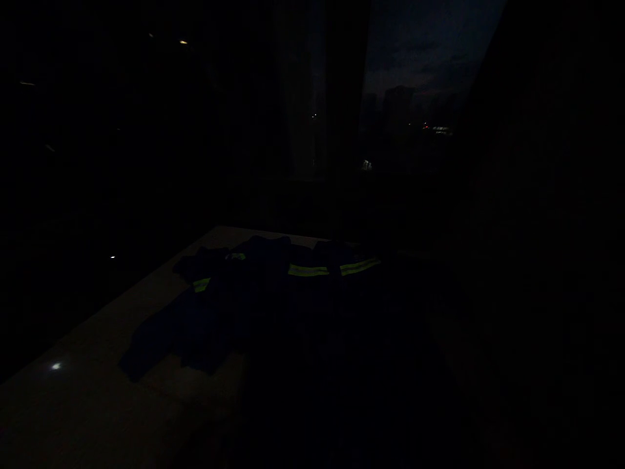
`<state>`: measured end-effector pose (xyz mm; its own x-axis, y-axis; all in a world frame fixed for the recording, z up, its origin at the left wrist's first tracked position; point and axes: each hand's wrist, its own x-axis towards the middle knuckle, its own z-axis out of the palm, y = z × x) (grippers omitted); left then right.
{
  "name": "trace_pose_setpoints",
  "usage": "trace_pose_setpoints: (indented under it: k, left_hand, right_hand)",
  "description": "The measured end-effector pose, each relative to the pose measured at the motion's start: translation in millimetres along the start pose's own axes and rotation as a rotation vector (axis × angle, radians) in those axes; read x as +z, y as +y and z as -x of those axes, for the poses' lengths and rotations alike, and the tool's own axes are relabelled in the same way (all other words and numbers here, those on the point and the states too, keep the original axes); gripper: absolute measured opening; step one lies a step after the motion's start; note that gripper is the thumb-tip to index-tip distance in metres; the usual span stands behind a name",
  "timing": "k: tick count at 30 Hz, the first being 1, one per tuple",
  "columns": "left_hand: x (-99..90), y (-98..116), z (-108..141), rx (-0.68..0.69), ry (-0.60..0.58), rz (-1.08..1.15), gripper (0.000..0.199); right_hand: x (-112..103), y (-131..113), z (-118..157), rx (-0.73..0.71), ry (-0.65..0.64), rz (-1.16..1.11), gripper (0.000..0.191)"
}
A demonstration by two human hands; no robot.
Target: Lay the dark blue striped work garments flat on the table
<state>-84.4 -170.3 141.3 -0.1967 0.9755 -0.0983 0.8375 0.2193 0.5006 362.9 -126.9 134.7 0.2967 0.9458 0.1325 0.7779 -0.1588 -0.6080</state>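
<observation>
In the head view, which is very dark, a dark blue work garment (195, 322) lies spread on a pale table (112, 345). Yellow-green bands with a greyish middle cross it at several places, one of them a wide reflective stripe (308, 270) near its far side. A sleeve or leg seems to stretch toward the near left; the exact part cannot be made out. The garment's right side fades into black. Neither my left hand nor my right hand can be seen.
The table's left edge runs slantwise from the near left to the far corner. A small bright glint (56, 367) shows on its surface. Behind stands a window with a dark upright post (346, 98), and dusky sky (430, 45) with small distant lights. The right side is black.
</observation>
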Motion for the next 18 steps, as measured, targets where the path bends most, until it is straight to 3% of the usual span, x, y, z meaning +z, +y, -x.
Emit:
trace_pose_setpoints:
  k: [5,7,9,13,18]
  left_hand:
    - [69.5,36.5,-62.5,0.113,-0.090,-0.067,0.030]
    - [102.3,61.4,-85.4,0.259,-0.133,-0.105,0.039]
    - [130.1,85.4,-102.1,0.443,-0.088,-0.123,0.045]
    - [167.7,106.8,-115.9,0.542,0.014,-0.256,0.050]
    - [195.9,82.0,-112.1,0.586,0.023,-0.338,0.054]
  right_hand:
    - [81.7,-66.4,-5.4,-0.050,-0.382,0.137,0.043]
    - [115.9,-91.0,-9.4,-0.122,-0.584,0.253,0.042]
    - [140.2,-103.7,-12.7,-0.152,-0.663,0.344,0.038]
    - [157.1,-91.2,-16.9,-0.100,-0.680,0.351,0.039]
    - [155.3,-63.9,-12.8,0.102,-0.537,0.032,0.047]
